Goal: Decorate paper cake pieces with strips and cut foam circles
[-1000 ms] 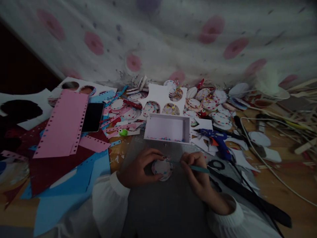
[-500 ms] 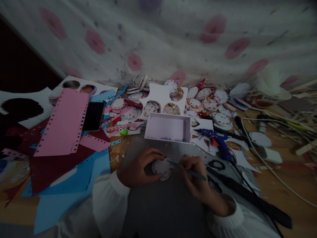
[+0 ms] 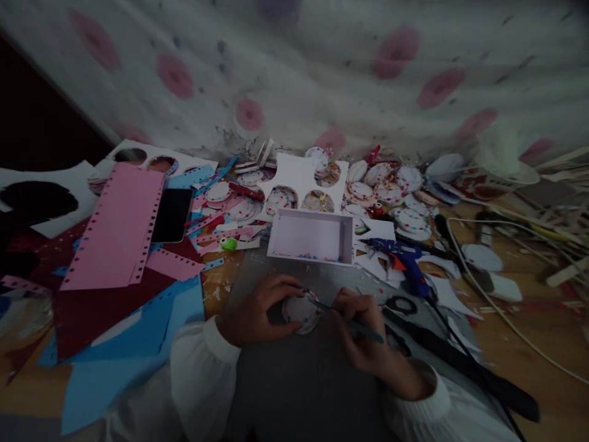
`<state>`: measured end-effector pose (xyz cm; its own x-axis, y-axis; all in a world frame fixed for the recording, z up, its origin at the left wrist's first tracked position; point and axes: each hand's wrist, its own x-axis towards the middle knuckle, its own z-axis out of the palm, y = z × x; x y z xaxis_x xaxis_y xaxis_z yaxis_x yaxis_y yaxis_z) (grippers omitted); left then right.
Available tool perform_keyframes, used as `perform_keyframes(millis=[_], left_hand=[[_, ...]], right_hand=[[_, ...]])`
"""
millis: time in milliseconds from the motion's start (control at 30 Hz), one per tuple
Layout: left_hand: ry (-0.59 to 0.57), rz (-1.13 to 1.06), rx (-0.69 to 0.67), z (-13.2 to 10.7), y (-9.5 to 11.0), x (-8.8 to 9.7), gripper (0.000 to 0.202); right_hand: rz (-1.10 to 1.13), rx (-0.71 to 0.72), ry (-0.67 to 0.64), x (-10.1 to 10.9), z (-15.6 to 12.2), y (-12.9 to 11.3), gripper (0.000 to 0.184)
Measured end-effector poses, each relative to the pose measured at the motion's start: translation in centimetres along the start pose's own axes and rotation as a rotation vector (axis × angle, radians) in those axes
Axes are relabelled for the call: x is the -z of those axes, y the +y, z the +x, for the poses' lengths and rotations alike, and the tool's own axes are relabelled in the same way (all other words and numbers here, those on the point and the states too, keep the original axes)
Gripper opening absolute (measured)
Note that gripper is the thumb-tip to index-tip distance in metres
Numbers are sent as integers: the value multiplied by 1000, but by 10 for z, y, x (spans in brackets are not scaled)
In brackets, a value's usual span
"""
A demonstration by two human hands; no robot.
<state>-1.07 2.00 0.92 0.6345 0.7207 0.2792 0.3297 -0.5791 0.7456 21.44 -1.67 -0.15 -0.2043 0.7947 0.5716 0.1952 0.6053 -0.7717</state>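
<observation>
A small white paper disc [image 3: 300, 312] with coloured dots around its rim lies on the grey mat [image 3: 294, 393]. My left hand [image 3: 262, 312] grips the disc by its edges, thumb below and fingers above. In my right hand [image 3: 363, 325] is a thin teal stick-like tool [image 3: 368, 331], held like a pen. Its tip reaches the disc's upper right rim; the exact kind of tool is too dim to make out. Just beyond the disc stands a shallow white box [image 3: 310, 236], with tiny red and blue dots along its near inner side.
A blue glue gun [image 3: 405, 255] and black scissors [image 3: 401, 305] lie to the right, near a white cable [image 3: 488, 307]. Dotted paper discs [image 3: 411, 222] are heaped behind. Leftward are pink punched sheets [image 3: 115, 227], a phone [image 3: 172, 215] and blue paper [image 3: 129, 380].
The tool's tip has shifted slightly left, onto the disc's rim. Both hands stay almost in place, and the whole view has moved a little.
</observation>
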Motion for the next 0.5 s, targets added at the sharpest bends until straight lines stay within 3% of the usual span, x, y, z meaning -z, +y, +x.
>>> perform_keyframes(millis=[333,433,500], left_hand=[[-14,-10,6,1,0,1,42],[-11,-8,12,1,0,1,42],[-6,-10,14,1,0,1,42]], right_hand=[[45,6,-113,4,-1,-2,30],[78,8,-39,3,-1,-2,27],[91,-63,44,3,0,-2,22]])
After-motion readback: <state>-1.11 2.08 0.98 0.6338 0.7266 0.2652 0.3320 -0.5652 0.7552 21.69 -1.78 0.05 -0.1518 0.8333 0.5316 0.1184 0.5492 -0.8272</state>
